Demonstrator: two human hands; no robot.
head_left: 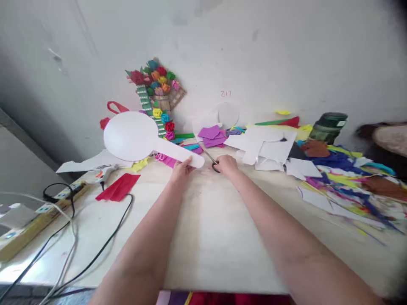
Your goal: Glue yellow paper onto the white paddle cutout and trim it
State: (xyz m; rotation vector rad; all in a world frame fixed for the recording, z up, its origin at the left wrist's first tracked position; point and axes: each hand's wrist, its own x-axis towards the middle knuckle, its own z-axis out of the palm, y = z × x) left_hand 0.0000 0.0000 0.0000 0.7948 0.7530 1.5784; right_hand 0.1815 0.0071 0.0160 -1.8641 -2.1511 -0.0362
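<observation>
A white paddle-shaped cutout [132,135], round at the far end with a straight handle, is tilted up over the left side of the table. My left hand [182,170] is closed around the end of that handle, thumb on top. To its right, my right hand [226,164] grips the dark handles of a pair of scissors [210,156]. The blades point away and to the left, toward pieces of purple paper [212,134]. Blades and cutout are apart.
A glue gun [106,173] and red paper [118,187] lie left, near black and white cables and a power strip [41,222]. Colourful paper flowers [159,80] lean on the wall. White cutouts [267,142], a dark green jar [329,127] and paper scraps [352,182] crowd the right.
</observation>
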